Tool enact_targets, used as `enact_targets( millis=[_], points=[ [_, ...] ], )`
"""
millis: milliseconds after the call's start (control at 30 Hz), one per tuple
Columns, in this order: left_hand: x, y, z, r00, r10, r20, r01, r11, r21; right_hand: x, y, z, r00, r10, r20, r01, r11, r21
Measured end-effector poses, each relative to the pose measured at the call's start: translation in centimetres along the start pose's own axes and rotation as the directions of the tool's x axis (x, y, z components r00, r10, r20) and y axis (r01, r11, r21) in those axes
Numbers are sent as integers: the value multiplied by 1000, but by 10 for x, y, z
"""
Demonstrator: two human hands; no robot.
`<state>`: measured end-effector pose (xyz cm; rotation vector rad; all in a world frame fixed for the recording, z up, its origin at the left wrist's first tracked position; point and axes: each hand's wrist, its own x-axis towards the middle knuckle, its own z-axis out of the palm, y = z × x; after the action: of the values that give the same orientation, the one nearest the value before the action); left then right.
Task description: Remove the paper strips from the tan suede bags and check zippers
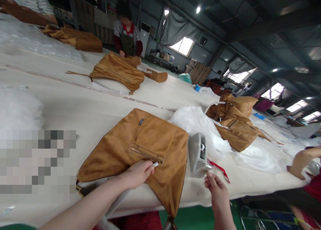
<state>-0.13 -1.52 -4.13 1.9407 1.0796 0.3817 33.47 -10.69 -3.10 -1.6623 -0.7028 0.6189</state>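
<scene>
A tan suede-like bag (140, 146) lies flat on the white table (82, 109) in front of me, its brass zip pocket facing up. My left hand (137, 173) rests on the bag just below the zip, fingers pinched on a small white piece (155, 164). My right hand (216, 186) is closed in a pinch at the front end of a grey tape dispenser (198, 154), which stands beside the bag. What the right fingers hold is too small to name. A red strip (220, 169) lies by the dispenser.
Clear plastic bags (200, 123) and more tan bags (235, 123) are piled to the right. Another person's hand (298, 163) rests at the far right edge. A person (127, 39) works on a tan bag (117, 71) across the table; further bags (75, 37) lie at the back left.
</scene>
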Motion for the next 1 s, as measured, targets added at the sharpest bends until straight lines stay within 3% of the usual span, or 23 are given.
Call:
enact_targets(
  millis=[167, 333, 533, 700, 800, 900, 1000],
  points=[
    [0, 0, 0, 1000, 10, 0, -10, 1000, -11, 0, -1, -3, 997, 3, -78, -13, 992, -127],
    [0, -1, 0, 1000, 5, 9, -5, 1000, 1, -2, 1, -3, 1000, -18, -26, 16, 997, -75],
    [-2, 1, -2, 1000, -2, 23, 1, 998, 55, -2, -3, -8, 989, -45, -141, -27, 882, -470],
    [-4, 2, -3, 1000, -19, 22, 16, 996, 89, 3, 3, -9, 993, 43, -107, -68, 969, -239],
    [-4, 3, -4, 1000, -16, 20, 14, 995, 99, 2, 9, -15, 987, 88, -135, -128, 935, -330],
    [-5, 5, -4, 1000, -10, 20, 8, 995, 103, -10, 13, -19, 977, 116, -178, -193, 832, -520],
    [-7, 6, -5, 1000, -5, 28, 2, 993, 117, -38, 3, 1, 992, 34, -121, -96, 824, -558]
  ],
)
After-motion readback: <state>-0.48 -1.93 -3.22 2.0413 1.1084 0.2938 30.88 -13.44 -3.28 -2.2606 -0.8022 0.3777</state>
